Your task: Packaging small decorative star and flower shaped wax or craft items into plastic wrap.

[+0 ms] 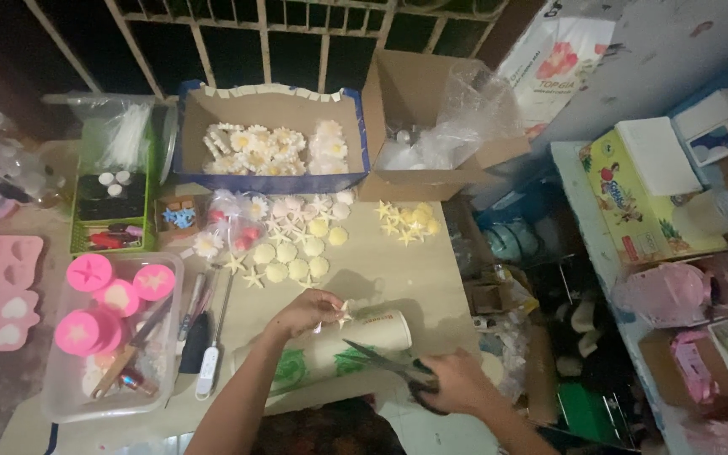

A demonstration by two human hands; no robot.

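Pinched in left hand (307, 310): small cream starfish casting (344, 315), held above table's (381, 270) near edge. Right hand (457, 381) closed around scissors (389, 362), blades parted, tips aimed at the casting but apart from it. Judged step: trimming the casting's edge; the cut needs blades brought onto the rim with the piece held steady. Pale cylinder with green print (322, 354) lies beneath both hands. Mid-table: loose shell and starfish castings (297, 248). Cardboard box (273, 139) at far edge holds white flower pieces; clear tub (111, 337) at left holds pink round moulds.
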